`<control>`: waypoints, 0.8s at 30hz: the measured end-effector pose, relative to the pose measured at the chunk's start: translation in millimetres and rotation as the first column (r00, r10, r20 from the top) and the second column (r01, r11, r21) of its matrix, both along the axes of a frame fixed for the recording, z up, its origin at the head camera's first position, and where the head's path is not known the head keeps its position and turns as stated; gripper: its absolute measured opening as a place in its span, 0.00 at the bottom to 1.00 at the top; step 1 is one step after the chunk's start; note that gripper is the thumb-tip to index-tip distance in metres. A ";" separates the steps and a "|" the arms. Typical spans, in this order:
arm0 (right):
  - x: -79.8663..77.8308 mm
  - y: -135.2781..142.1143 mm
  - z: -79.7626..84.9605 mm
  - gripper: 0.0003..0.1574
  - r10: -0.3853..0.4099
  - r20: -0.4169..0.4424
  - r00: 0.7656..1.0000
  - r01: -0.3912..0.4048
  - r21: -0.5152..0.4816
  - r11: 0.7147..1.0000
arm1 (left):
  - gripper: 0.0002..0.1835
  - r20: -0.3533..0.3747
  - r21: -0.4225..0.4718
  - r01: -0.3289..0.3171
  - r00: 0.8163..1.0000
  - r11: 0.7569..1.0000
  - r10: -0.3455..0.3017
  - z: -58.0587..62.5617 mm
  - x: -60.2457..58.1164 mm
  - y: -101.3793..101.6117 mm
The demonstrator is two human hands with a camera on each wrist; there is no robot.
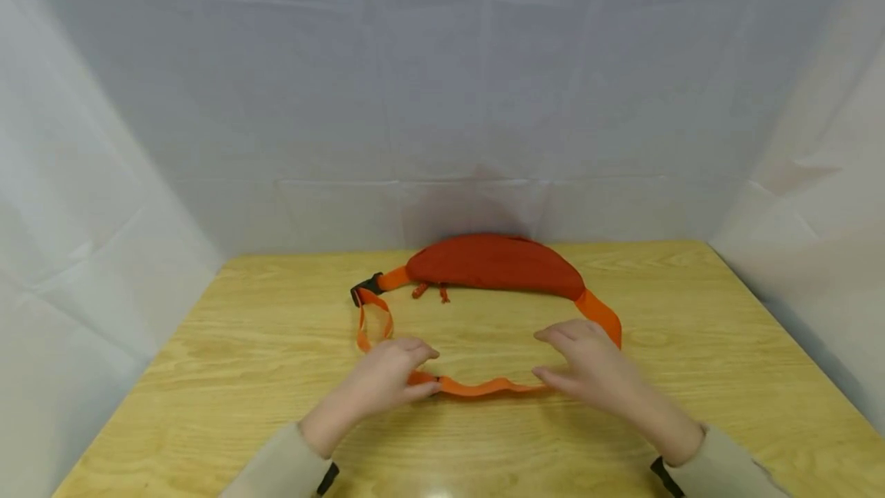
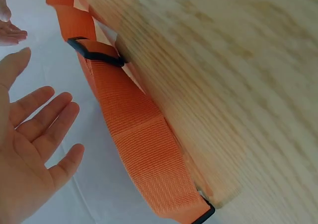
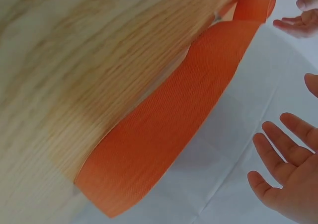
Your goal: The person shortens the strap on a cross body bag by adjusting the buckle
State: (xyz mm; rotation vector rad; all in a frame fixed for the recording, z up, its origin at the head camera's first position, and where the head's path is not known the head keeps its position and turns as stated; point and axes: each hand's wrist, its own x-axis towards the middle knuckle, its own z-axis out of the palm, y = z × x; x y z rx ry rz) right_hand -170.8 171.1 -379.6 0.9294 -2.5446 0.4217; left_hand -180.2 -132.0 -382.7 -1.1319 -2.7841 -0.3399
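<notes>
A red waist bag [image 1: 494,263] lies near the back of the table, its orange strap [image 1: 484,388] looping toward the front. Two red zip pulls [image 1: 444,294] hang from the pouch's lower edge. At the left, a black buckle [image 1: 369,287] joins the strap. My left hand [image 1: 387,379] hovers over the strap's front left, fingers apart and holding nothing; the left wrist view shows a black strap slider [image 2: 95,52] near it. Over the front right part of the loop is my right hand [image 1: 591,367], also empty, fingers spread beside the strap [image 3: 169,119].
The bag sits on a light wooden table [image 1: 242,375]. A pale cloth [image 1: 442,98] hangs behind the table's back edge, and white sheets [image 1: 76,198] rise along both sides.
</notes>
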 end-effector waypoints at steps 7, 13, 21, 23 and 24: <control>-5.5 -15.0 -5.1 0.24 0.066 0.042 0.997 -0.069 0.079 0.994 | 0.25 0.030 -0.083 0.053 0.998 0.995 -0.050 -2.5 -3.3 2.5; -11.4 -24.8 -10.8 0.23 0.090 0.109 0.990 -0.107 0.157 0.982 | 0.25 0.056 -0.170 0.079 0.996 0.982 -0.070 -5.4 -6.4 3.7; -17.0 -32.5 -14.8 0.23 0.110 0.233 0.966 -0.164 0.228 0.960 | 0.21 0.125 -0.217 0.074 0.991 0.973 -0.047 -5.2 -9.3 4.0; -18.5 -34.1 -16.0 0.22 0.114 0.258 0.959 -0.177 0.238 0.955 | 0.18 0.128 -0.217 0.084 0.990 0.973 -0.057 -5.2 -9.8 3.9; -19.3 -34.7 -16.7 0.21 0.115 0.271 0.956 -0.183 0.242 0.953 | 0.16 0.130 -0.216 0.091 0.989 0.972 -0.064 -5.2 -10.0 3.9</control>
